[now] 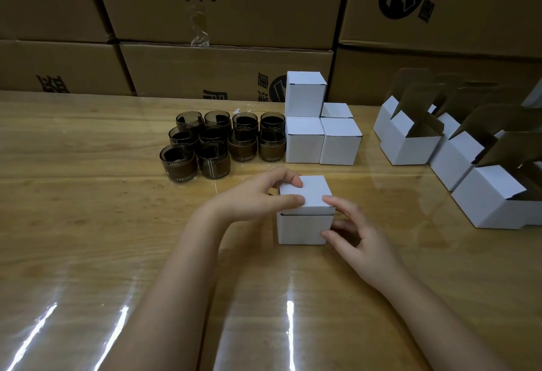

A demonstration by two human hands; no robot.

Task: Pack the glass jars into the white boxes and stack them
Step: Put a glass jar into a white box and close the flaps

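Farther back at left, dark glass jars point(223, 144) cluster on the table point(88, 194). Nearer, the left hand point(258, 197) curls over the lid of the white box point(305, 224), whose right front corner the right hand point(360, 241) pinches. Closed boxes point(305, 139) stand stacked behind it; open boxes point(410, 144) stand far right.

Ten glass jars point(213, 161), five closed white boxes point(304, 143), at least four open white boxes point(409, 149), six brown cartons point(187, 73)

Contents of closed white box point(305, 224) between left hand point(258, 198) and right hand point(361, 238) were concealed; open boxes point(492, 203) farther right were edge-cropped.
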